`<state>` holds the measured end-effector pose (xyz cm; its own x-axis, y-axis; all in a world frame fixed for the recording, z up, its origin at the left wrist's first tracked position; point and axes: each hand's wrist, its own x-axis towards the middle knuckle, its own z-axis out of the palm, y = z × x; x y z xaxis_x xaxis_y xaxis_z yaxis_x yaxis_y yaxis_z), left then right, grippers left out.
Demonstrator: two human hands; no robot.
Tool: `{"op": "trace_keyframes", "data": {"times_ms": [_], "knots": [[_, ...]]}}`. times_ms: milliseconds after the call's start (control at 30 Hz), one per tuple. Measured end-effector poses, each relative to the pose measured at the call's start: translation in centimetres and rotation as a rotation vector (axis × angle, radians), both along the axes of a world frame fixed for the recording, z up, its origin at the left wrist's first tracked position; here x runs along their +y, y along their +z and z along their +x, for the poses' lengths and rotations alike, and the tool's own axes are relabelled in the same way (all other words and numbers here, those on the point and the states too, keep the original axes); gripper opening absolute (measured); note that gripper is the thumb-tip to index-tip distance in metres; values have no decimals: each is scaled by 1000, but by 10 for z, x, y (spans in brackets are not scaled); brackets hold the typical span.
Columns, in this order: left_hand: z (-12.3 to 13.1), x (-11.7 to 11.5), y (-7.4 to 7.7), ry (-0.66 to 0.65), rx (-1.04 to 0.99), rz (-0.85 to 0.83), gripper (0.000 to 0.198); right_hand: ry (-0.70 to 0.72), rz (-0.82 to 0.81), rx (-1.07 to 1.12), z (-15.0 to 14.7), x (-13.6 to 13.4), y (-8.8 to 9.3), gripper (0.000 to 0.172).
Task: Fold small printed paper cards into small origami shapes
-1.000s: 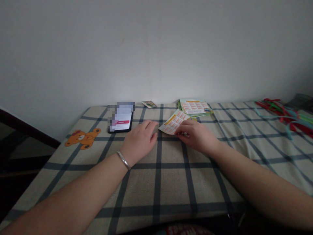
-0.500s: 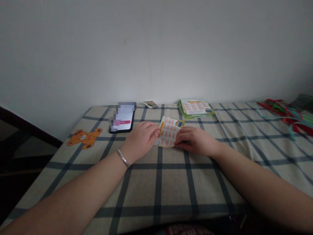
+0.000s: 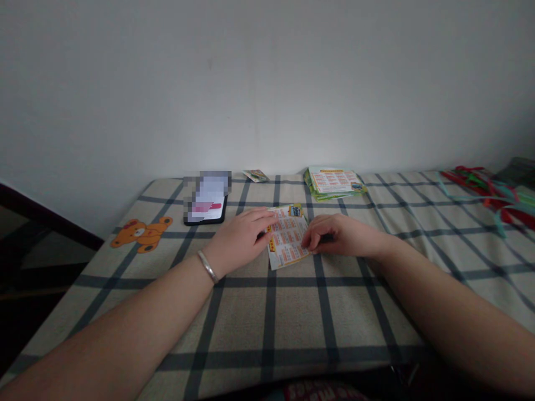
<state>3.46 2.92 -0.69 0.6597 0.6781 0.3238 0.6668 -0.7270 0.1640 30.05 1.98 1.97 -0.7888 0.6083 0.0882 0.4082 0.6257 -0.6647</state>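
Note:
A small printed leaflet (image 3: 287, 236), white with rows of orange and red text and a yellow-edged picture in one corner, lies on the checked tablecloth between my hands. Crease lines show across it. My left hand (image 3: 244, 231), with a silver bangle at the wrist, rests at its left edge; the fingers stretch onto the paper and the thumb is apart from them. At the right edge, my right hand (image 3: 334, 236) has its fingertips pinched together on the paper.
Behind the leaflet, a stack of similar leaflets (image 3: 334, 182) sits by the wall. A small folded leaflet (image 3: 256, 176) lies left of it. A phone (image 3: 207, 207) with a blurred screen is on the left, near a bear figure (image 3: 142, 234). Coloured ribbons (image 3: 480, 181) lie at far right.
The leaflet has turned slightly and come nearer to me, and it lies flatter. My left thumb has moved away from the fingers. The right fingertips have shifted along the right edge.

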Motion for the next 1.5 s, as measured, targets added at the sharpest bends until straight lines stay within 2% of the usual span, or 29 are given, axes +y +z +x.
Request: {"op": "trace_keyframes", "data": {"times_ms": [167, 333, 467, 600, 833, 1000, 1133, 1267, 1500], "knots": [[-4, 2, 3, 19, 45, 22, 35, -76, -144, -65, 4, -3, 5, 6], [-6, 1, 11, 33, 87, 29, 33, -45, -275, -69, 10, -5, 8, 6], [-4, -1, 16, -66, 111, 46, 32, -23, -380, -108, 12, -8, 11, 2], [-3, -2, 16, -157, 97, 18, 30, -12, -403, -117, 11, -9, 14, 1], [-2, -2, 16, -167, 67, -42, 28, -157, -285, -131, 9, -5, 7, 2], [2, -8, 17, -83, 37, -70, 33, -338, -131, -185, 4, -2, -2, 8], [6, -16, 18, -30, -23, -73, 41, -437, -92, -156, -2, 0, -10, 8], [9, -21, 22, -2, 64, -73, 40, -520, 18, -185, -5, 1, -16, 10], [10, -23, 23, -61, 156, -49, 37, -597, 149, -226, -7, 3, -21, 14]]}}
